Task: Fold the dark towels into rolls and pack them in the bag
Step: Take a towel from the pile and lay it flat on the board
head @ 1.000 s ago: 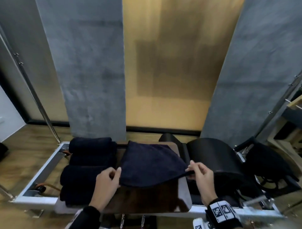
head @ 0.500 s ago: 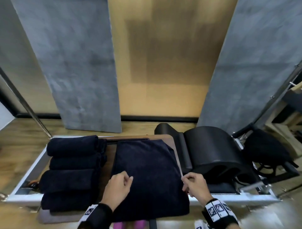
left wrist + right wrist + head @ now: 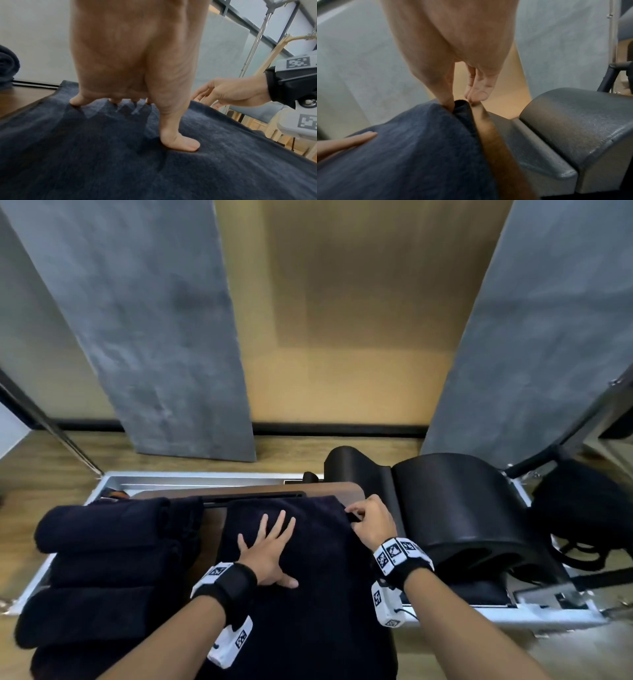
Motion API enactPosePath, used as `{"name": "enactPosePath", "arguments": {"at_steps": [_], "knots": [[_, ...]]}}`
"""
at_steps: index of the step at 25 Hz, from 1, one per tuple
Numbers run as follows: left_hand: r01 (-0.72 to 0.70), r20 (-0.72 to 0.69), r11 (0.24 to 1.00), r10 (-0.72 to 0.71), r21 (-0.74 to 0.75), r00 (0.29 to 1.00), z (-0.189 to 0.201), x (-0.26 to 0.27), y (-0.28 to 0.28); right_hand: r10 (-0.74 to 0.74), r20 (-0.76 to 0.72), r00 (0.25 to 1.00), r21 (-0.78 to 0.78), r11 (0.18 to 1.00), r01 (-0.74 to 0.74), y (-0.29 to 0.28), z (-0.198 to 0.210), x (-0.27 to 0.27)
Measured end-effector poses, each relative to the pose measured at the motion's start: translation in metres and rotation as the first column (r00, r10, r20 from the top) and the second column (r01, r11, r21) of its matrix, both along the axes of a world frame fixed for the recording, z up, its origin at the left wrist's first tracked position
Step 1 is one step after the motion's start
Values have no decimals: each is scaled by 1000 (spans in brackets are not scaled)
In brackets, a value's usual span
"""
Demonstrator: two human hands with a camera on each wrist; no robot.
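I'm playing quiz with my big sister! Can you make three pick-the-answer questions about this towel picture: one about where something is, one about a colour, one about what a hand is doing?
1. Where are the rolled towels?
A. left of the flat towel
B. on the black pad
C. on the floor

2. What colour is the flat towel?
A. white
B. red
C. dark navy

3. What is the left hand doing?
A. pinching an edge
B. pressing flat, fingers spread
C. hanging idle

Answers: 1 A, they are stacked at the towel's left. 2 C, the wrist views show dark blue cloth. 3 B, its palm lies on the towel while the right hand pinches the far edge.
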State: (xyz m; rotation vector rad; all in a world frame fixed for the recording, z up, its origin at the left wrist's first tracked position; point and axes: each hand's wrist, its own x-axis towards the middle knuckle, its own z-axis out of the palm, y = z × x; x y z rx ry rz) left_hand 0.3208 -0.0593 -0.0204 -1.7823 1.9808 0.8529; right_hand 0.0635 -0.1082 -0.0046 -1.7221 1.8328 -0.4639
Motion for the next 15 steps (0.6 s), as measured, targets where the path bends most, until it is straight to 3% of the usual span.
{"name": "enactPosePath", "arguments": {"at_steps": [2,4,7,9,12,15], "knots": [[-17,29,997,15,71,999,-5,-1,-5,51,-59,997,40,998,-49,-10,-7,-6],[-24,41,994,20,103,999,-8,-2,-8,2,13,1000,0,1000,-2,-20,-14,-14],[-31,18,994,29,102,999,-6,-2,-5,-274,287,918,3,959,285,-32,-24,-28],[-32,0,995,32,96,999,-2,-2,-4,-411,327,851,1,901,434,-37,-28,-32],[-28,-17,996,29,90,999,1,-2,-2,-332,346,878,32,939,342,-39,-28,-24],[-28,-21,995,30,97,999,1,-1,-3,-274,316,908,160,959,234,-42,-26,-14]]}}
